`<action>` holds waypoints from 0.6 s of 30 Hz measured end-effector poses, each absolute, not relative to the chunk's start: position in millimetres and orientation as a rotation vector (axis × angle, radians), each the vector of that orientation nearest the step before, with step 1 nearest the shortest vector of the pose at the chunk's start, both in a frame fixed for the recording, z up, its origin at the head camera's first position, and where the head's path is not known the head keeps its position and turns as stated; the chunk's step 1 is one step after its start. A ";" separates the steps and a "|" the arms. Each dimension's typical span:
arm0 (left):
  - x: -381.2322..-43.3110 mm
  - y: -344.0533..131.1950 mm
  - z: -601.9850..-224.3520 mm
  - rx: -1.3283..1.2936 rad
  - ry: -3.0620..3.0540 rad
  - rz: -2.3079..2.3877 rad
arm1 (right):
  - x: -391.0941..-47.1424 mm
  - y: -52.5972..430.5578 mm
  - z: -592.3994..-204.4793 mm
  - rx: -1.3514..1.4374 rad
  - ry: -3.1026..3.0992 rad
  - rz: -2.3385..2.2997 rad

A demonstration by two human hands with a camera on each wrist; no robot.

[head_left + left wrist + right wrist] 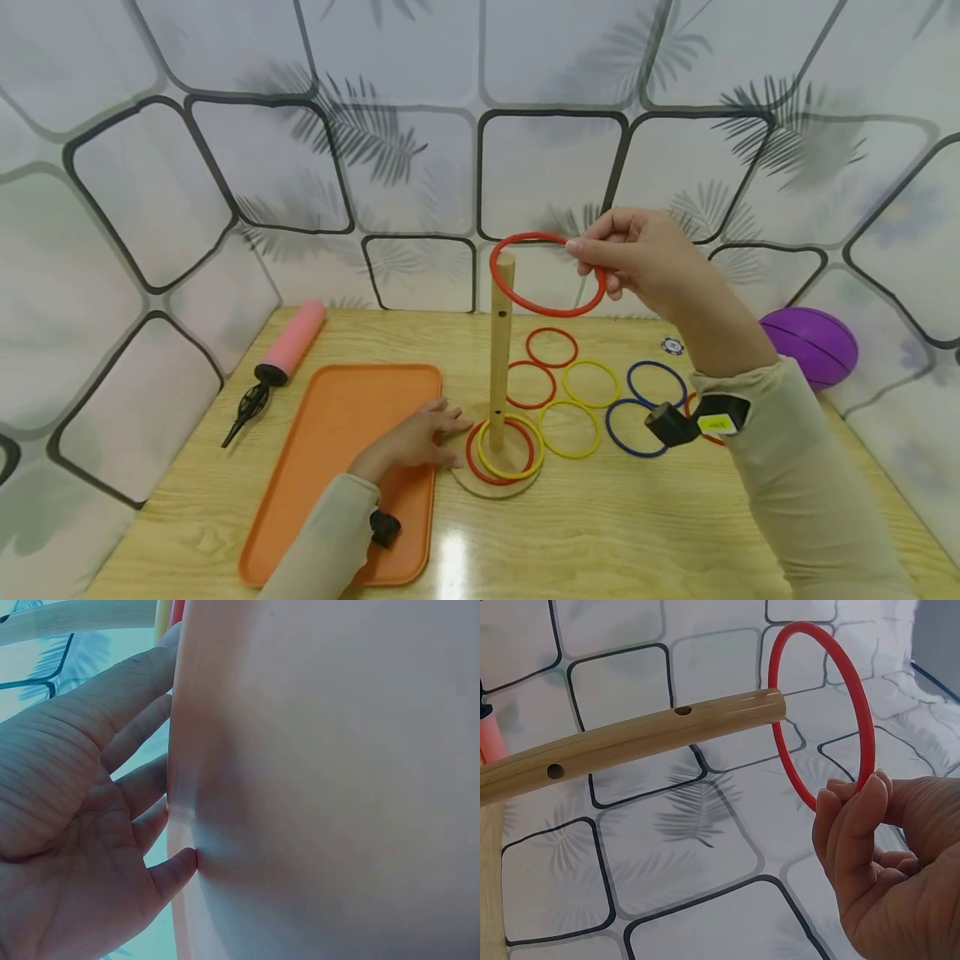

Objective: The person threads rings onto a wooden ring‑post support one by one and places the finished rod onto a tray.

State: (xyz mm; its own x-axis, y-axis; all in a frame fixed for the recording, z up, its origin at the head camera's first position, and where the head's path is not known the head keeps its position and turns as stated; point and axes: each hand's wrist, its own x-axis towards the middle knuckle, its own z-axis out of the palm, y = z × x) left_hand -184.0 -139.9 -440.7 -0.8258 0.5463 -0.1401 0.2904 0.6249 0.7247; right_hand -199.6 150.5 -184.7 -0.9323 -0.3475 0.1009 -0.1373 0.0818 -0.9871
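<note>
Between thumb and fingers my right hand [637, 254] pinches a red ring [551, 313], held tilted beside the top of an upright wooden post [499, 350]. In the right wrist view the red ring [866, 727] stands at the tip of the post [660, 729]. A red ring [470, 457] and a yellow ring [540, 446] lie around the post's foot on its round wooden base [487, 490]. My left hand [416, 437], fingers spread and relaxed, reaches over the right rim of an orange tray [352, 400] to the base's left edge.
Right of the post lie loose rings: red [551, 329], yellow [592, 362] and blue [656, 363]. A purple ball [813, 346] sits at the far right, near a poker chip [672, 346]. Left of the tray lies a pink hand pump [296, 337]. A patterned wall backs the table.
</note>
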 end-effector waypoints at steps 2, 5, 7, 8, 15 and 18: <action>-183.7 -140.1 -440.7 0.674 2.500 1.024 | -200.9 146.1 -186.3 -0.486 2.200 -1.938; -183.4 -139.8 -440.5 0.676 2.500 1.024 | -202.5 139.9 -189.5 -0.479 2.216 -1.893; -183.5 -139.9 -441.0 0.679 2.500 1.021 | -203.0 136.5 -193.0 -0.467 2.244 -1.854; -183.7 -139.9 -441.2 0.678 2.500 1.020 | -203.3 135.2 -195.1 -0.461 2.246 -1.840; -185.0 -140.8 -443.8 0.677 2.505 1.021 | -206.1 129.7 -216.1 -0.428 2.278 -1.759; -184.2 -140.6 -443.0 0.661 2.499 1.034 | -207.0 128.4 -227.7 -0.420 2.254 -1.770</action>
State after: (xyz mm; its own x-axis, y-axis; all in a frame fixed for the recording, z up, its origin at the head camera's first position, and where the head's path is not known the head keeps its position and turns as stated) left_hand -184.2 -140.6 -443.0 -0.8276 0.5426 -0.1439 0.2824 0.6239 0.7287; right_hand -207.0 128.4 -227.7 -0.9288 -0.3703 -0.0140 -0.0742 0.2229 -0.9720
